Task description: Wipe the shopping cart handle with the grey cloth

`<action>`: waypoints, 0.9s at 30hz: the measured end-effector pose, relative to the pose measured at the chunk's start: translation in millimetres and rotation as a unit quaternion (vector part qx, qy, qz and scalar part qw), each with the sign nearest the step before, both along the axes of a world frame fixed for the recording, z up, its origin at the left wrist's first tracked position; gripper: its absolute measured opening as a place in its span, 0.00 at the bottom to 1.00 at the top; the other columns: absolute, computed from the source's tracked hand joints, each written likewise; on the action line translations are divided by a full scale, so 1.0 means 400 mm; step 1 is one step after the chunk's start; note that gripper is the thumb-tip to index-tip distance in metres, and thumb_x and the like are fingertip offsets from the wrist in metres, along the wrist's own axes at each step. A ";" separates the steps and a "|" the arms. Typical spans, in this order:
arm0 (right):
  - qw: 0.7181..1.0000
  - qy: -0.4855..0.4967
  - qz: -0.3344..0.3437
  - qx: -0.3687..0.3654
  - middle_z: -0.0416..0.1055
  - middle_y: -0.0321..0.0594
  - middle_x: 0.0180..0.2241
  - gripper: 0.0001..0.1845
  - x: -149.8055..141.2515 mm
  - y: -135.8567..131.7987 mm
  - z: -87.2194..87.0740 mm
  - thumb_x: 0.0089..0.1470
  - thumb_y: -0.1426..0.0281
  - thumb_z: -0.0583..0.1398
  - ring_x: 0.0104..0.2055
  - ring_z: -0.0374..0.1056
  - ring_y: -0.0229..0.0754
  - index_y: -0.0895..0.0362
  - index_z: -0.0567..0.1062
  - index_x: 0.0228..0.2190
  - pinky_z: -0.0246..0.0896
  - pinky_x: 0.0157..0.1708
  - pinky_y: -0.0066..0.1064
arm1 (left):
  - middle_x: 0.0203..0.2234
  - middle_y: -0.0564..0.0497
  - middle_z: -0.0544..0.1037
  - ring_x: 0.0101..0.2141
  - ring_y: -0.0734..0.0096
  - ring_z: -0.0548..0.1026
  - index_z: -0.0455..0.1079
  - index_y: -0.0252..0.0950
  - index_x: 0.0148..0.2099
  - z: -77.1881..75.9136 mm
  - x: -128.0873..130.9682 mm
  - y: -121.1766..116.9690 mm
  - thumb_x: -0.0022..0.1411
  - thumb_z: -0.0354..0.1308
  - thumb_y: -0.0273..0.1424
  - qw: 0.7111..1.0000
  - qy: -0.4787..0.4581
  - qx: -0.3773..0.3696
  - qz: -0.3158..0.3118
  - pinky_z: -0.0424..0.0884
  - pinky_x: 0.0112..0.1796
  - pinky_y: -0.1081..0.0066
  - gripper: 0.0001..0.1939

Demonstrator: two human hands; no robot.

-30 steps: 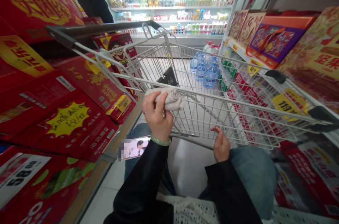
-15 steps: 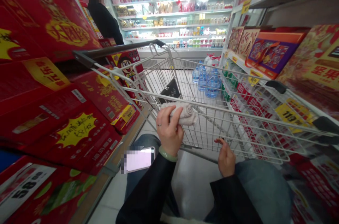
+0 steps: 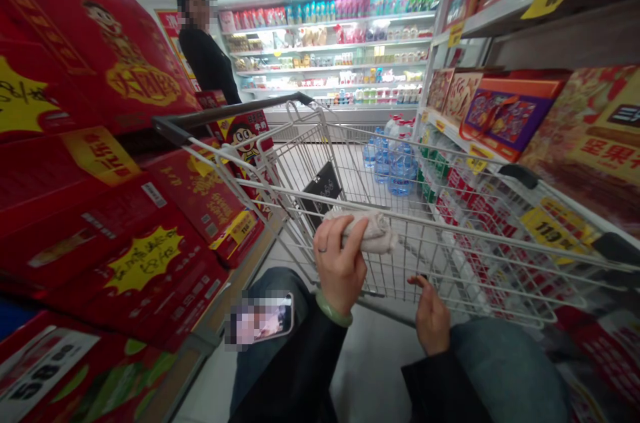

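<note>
A rolled whitish cloth is in my left hand, whose fingers wrap over its left end. The hand wears a ring and a pale green bangle and presses the cloth against the side wires of a shopping cart. Lower and to the right, my right hand is beside the cart's lower wires with its fingers curled. What those fingers hold, if anything, is hidden from me. On my left thigh lies a phone with its screen lit.
Stacked red gift boxes line the left side. Shelves with boxed goods and bottle packs stand on the right. Beyond the cart are large water bottles on the floor and a lit fridge. A person in black stands back left.
My left hand and the cloth have moved a little right and down in the view. The whole scene has shifted slightly downward. The phone screen now shows a picture instead of a pale blank.
</note>
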State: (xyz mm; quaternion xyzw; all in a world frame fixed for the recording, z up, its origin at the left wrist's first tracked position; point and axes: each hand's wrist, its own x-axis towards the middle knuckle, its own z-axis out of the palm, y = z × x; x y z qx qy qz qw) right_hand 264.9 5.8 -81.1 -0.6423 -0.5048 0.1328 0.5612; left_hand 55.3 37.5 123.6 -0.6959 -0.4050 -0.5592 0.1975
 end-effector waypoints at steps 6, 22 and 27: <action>1.000 0.012 -0.003 0.001 0.81 0.49 0.47 0.36 -0.006 0.000 0.006 0.68 0.47 0.44 0.54 0.75 0.51 0.59 0.80 0.47 0.66 0.58 0.41 | 0.52 0.42 0.75 0.57 0.56 0.71 0.73 0.39 0.59 0.039 0.009 0.001 0.60 0.52 0.16 0.999 -0.018 0.025 0.008 0.64 0.62 0.51 0.27; 1.000 0.025 -0.007 -0.007 0.81 0.49 0.47 0.40 -0.009 0.000 0.013 0.65 0.41 0.43 0.53 0.76 0.52 0.58 0.80 0.45 0.68 0.56 0.42 | 0.49 0.44 0.77 0.53 0.57 0.72 0.75 0.39 0.56 0.006 0.050 -0.016 0.60 0.53 0.17 1.000 0.013 0.013 0.004 0.63 0.59 0.55 0.25; 1.000 0.019 0.000 0.002 0.81 0.50 0.47 0.38 -0.002 0.005 -0.007 0.66 0.43 0.44 0.54 0.75 0.55 0.58 0.80 0.47 0.68 0.56 0.44 | 0.48 0.45 0.78 0.52 0.59 0.72 0.76 0.40 0.56 -0.004 0.066 -0.023 0.61 0.52 0.17 1.000 0.019 0.012 -0.004 0.65 0.57 0.57 0.25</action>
